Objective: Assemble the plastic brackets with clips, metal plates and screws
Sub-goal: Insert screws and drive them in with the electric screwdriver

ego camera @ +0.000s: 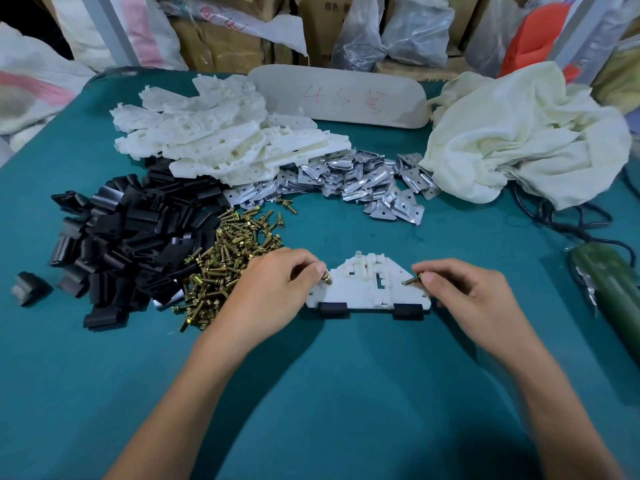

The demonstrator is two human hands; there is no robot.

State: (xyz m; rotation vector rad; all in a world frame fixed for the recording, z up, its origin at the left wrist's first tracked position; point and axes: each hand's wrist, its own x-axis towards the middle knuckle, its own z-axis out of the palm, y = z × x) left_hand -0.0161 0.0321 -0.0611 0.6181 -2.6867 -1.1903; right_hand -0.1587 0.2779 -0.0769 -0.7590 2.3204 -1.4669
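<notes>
a small assembly workshop: sorted piles of parts (214, 133) on a worktable (346, 393), stacked cartons (221, 43) behind.

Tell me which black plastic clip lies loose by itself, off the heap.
The black plastic clip lying alone on the teal table, left of the heap of black clips. Two others sit fitted on the white plastic bracket.

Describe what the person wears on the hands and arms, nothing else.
The left hand and right hand are bare: no gloves, rings or watch show. The left forearm and right forearm are uncovered to the picture's lower edge; no sleeve in view.
</notes>
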